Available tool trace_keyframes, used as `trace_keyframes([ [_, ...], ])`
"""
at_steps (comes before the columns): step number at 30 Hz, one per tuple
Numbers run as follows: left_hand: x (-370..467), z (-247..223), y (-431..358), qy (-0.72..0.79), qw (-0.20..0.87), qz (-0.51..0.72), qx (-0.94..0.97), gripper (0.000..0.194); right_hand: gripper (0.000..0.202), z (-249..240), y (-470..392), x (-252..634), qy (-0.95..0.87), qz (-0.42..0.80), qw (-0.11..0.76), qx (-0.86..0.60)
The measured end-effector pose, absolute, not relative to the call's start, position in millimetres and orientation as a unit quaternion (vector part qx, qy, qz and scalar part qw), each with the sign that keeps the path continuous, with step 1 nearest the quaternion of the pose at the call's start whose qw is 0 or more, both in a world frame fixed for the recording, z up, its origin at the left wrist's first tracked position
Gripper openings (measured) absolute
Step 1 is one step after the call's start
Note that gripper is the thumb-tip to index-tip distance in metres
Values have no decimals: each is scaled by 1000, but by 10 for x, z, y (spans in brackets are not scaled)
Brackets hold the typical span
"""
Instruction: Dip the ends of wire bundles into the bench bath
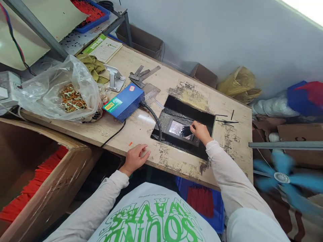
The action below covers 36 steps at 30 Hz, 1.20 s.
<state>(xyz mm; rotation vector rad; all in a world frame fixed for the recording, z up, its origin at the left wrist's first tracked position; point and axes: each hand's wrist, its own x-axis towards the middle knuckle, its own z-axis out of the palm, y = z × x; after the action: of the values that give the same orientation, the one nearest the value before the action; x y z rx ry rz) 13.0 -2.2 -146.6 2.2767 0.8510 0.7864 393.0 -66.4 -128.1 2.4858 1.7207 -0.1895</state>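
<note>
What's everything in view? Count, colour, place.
Table: one, pale, centre
Box: one, blue, tabletop
Recessed unit: one, black, centre
Bundle: one, black, at unit
Bag: one, clear, left
Notebook: one, green-white, far left
Stand: one, white, beside cloth
Cloth: one, olive, left
Plates: several, grey, beyond box
Strips: several, black, right
Fan: one, blue, right
Cartons: several, brown, around table
Trays: two, blue, upper left, below table
Sack: one, yellow, background
Shirt: one, white, bottom
Left grip: one, white-sleeved, table edge
Right grip: one, white-sleeved, over unit

from here i observe black strands (186, 131); blue box (128, 99); cream tabletop (137, 132), mottled dark; light-blue fan blades (283, 162); white shirt (153, 192), green lettering (137, 214).
</note>
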Motion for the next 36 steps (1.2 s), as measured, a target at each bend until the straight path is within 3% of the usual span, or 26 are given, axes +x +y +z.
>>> trace_keyframes([
  [3, 134, -1447, -19, 320, 295, 295, 851, 17, 24, -1005, -813, 3749, 610, -37, 51, 790],
  [8, 141, -1428, -20, 334, 313, 288, 841, 20, 30, -635, -1092, 3281, 769, -109, 30, 629],
  [18, 106, -1340, -29, 342, 402, 311, 790, 21, 35, -451, -1041, 3146, 811, -71, -4, 581],
  [22, 174, -1094, -141, 308, 472, 297, 771, 21, 34, -375, -1025, 3225, 716, -45, -148, 681],
  [25, 380, -927, -291, 261, 584, 208, 740, 27, 28, -357, -1022, 3127, 601, -63, -293, 740],
  [30, 880, -862, -433, 212, 791, 105, 564, 62, 27, -533, -1003, 2568, 371, -108, -524, 759],
  [33, 1035, -820, -398, 207, 855, 190, 435, 73, 25, -660, -1011, 2134, 230, -226, -622, 714],
  [36, 1024, -714, -356, 205, 870, 275, 354, 68, 26, -723, -1049, 1787, 140, -328, -672, 649],
])
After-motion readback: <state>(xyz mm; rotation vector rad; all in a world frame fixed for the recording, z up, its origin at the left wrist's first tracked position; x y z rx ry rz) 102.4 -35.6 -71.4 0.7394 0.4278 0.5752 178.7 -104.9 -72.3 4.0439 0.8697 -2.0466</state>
